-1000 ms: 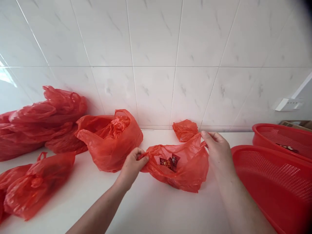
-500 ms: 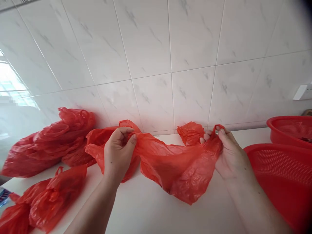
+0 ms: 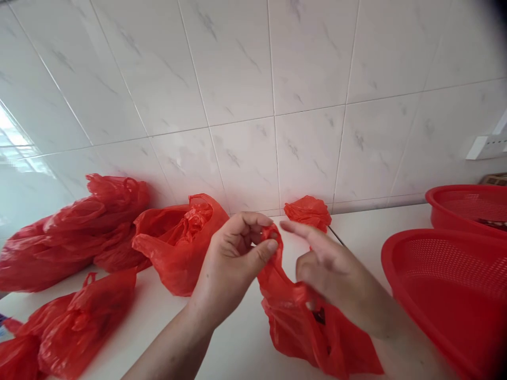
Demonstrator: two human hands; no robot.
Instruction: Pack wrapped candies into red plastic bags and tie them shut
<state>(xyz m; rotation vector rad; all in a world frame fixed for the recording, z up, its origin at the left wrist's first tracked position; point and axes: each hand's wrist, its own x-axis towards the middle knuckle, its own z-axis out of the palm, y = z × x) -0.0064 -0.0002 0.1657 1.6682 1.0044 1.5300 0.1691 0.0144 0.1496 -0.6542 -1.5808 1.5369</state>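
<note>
My left hand pinches the gathered top of a small red plastic bag between thumb and fingers, above the white counter. The bag hangs down to the counter with something dark showing through its side. My right hand is pressed against the bag's neck, forefinger stretched toward the left hand, the other fingers curled round the plastic.
An open red bag stands just left of my hands. More red bags are piled at the far left, and another lies at the front left. A small crumpled bag is by the wall. Two red mesh baskets stand right.
My hands were apart, stretching the bag's handles sideways. They have come together in the middle, and the bag's top is now bunched between them. The bag hangs lower and nearer.
</note>
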